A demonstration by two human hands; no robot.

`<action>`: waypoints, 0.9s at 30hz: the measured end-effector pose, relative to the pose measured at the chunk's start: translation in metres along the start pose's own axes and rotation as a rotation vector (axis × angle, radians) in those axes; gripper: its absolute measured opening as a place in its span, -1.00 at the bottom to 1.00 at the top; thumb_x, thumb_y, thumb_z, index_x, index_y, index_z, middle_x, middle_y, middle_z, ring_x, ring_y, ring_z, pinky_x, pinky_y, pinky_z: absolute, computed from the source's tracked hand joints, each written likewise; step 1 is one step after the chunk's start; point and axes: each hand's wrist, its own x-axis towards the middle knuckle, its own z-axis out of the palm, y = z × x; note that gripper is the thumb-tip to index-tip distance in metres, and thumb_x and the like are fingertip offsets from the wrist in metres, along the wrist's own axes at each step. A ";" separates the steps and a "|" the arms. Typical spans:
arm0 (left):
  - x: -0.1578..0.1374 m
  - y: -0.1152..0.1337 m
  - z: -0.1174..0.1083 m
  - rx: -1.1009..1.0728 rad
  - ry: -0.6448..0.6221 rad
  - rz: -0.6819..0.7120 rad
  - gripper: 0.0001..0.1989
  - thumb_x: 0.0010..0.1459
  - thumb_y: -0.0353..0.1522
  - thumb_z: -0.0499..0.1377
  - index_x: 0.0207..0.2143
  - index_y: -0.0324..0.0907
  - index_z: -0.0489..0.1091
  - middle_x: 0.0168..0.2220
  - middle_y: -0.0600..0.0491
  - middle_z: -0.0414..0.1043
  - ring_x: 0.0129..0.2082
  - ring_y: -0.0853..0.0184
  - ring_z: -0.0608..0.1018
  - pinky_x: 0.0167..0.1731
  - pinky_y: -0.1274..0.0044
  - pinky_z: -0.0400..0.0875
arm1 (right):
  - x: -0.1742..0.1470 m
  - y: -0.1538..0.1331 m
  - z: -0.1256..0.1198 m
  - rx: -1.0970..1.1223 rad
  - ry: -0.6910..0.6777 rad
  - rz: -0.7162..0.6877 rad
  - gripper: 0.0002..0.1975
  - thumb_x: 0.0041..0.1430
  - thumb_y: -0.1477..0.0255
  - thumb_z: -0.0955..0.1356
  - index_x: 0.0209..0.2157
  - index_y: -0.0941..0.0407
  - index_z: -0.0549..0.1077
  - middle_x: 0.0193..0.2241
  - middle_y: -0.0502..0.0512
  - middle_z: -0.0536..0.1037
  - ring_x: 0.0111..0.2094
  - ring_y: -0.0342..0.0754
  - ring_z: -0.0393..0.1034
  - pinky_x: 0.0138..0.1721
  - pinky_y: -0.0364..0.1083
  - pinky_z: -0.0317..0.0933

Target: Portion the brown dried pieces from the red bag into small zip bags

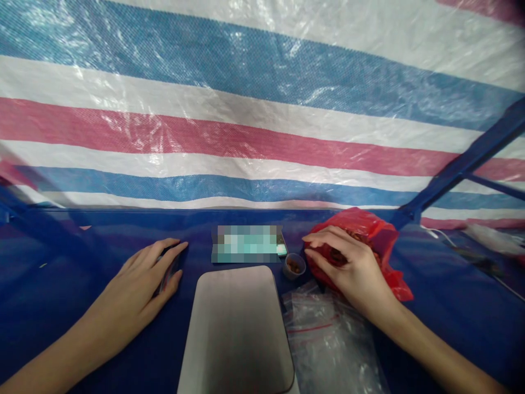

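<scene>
Bag [385, 241] — partly behind right hand [359, 265]

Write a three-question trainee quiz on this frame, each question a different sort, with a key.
1. Which of the wearer's hands is nearer the red bag?
2. True or false: the small cup stands on the metal plate.
3. The clear zip bags lie: (a) left of the metal plate, (b) right of the metal plate, (c) on the metal plate.

Key:
1. The right hand.
2. False; the small cup stands beyond it.
3. b
</scene>
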 end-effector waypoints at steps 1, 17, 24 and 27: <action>0.000 0.000 0.000 0.001 0.002 -0.001 -0.48 0.45 -0.09 0.00 0.37 0.03 0.26 0.27 -0.04 0.41 0.24 0.06 0.50 0.24 0.21 0.38 | 0.000 -0.004 0.001 0.029 0.009 -0.001 -0.88 0.34 0.49 0.44 -0.11 0.04 0.59 -0.22 0.13 0.66 -0.19 0.06 0.58 -0.12 0.03 0.48; 0.000 0.004 -0.001 0.015 0.015 0.002 -0.50 0.45 -0.11 0.01 0.34 -0.01 0.32 0.25 -0.06 0.45 0.23 0.04 0.51 0.23 0.18 0.42 | -0.006 0.067 -0.054 -0.292 -0.328 0.104 -0.82 0.32 0.44 0.32 -0.25 0.04 0.59 -0.22 0.16 0.67 -0.32 0.06 0.61 -0.27 -0.01 0.47; 0.001 0.007 -0.003 0.006 0.015 -0.014 -0.50 0.45 -0.12 0.00 0.33 -0.04 0.32 0.24 -0.08 0.46 0.22 0.05 0.52 0.22 0.18 0.43 | -0.009 0.078 -0.038 -0.240 -0.320 0.075 -0.79 0.41 0.40 0.29 -0.19 0.03 0.59 -0.16 0.19 0.65 -0.23 0.11 0.63 -0.17 0.05 0.50; 0.001 0.008 -0.004 0.001 0.007 -0.025 -0.50 0.45 -0.11 0.01 0.34 -0.03 0.33 0.25 -0.08 0.45 0.23 0.05 0.52 0.23 0.18 0.43 | -0.010 0.078 -0.040 -0.232 -0.308 0.048 -0.77 0.40 0.45 0.28 -0.28 0.04 0.58 -0.26 0.16 0.63 -0.28 0.10 0.62 -0.26 0.01 0.46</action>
